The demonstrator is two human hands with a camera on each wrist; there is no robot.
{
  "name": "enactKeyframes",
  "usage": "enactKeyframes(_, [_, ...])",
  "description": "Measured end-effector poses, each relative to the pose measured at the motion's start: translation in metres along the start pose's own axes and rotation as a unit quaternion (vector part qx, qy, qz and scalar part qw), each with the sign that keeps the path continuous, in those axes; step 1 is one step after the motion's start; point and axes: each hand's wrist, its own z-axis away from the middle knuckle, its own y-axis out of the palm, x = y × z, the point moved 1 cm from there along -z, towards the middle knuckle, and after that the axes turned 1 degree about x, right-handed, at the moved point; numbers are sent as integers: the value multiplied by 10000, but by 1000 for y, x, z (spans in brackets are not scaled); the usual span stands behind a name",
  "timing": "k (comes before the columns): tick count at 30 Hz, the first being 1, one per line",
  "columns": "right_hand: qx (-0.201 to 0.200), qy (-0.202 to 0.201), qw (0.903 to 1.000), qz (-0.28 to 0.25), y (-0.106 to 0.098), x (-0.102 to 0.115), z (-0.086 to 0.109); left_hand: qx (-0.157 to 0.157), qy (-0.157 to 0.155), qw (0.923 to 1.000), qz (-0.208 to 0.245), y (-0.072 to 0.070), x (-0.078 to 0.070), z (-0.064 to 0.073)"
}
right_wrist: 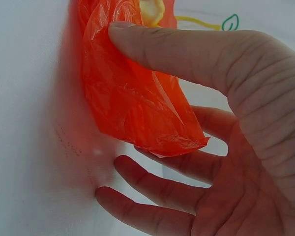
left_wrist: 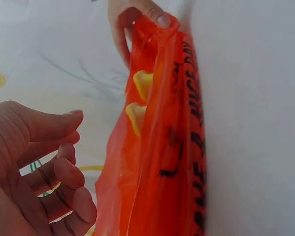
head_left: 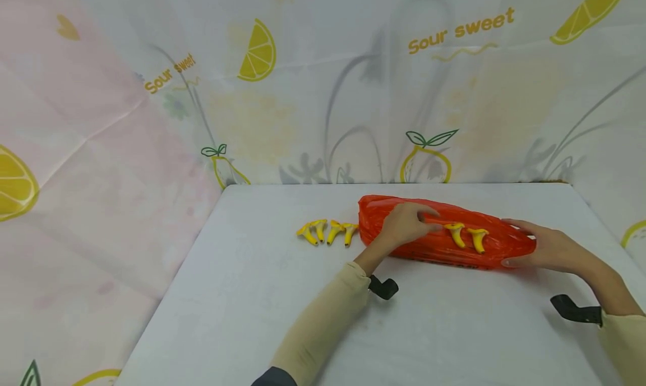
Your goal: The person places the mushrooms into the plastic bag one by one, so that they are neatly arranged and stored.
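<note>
A red plastic bag (head_left: pixel 429 251), folded long, lies on the white table. Two small yellow trumpet-shaped mushrooms (head_left: pixel 478 239) rest on it. Over the bag's left half is my left hand (head_left: pixel 404 222), just left of these mushrooms; in the left wrist view its fingers (left_wrist: pixel 69 172) are loosely curled with nothing between them. My right hand (head_left: pixel 557 250) holds the bag's right end, thumb (right_wrist: pixel 152 46) on the near side and fingers round behind. Several more yellow mushrooms (head_left: pixel 331 231) stand in a row on the table, left of the bag.
The white table (head_left: pixel 242 274) ends at a patterned cloth backdrop (head_left: pixel 323 94) with lemon prints. A black curved piece (head_left: pixel 384 288) sticks out at the left wrist, and a similar black piece (head_left: pixel 575 310) at the right. Black lettering (left_wrist: pixel 196 128) runs along the bag's near side.
</note>
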Motion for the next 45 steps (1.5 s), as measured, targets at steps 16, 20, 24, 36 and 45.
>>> enactKeyframes(16, [-38,-12,10000,-22,0,0,0,-184,95,9987,456,-32,34,20])
enactKeyframes(20, [-32,-10,10000,6,0,-1,0,-240,117,9983,513,-40,43,25])
enactKeyframes(24, [-24,-16,10000,9,0,-1,-1,-291,80,9986,429,-49,52,29])
enactKeyframes(36, [-23,-2,10000,-69,2,-3,-2,-434,-64,9983,383,-75,80,47])
enactKeyframes(45, [-24,22,9999,-115,2,-1,-2,-662,-334,9960,495,-95,101,59])
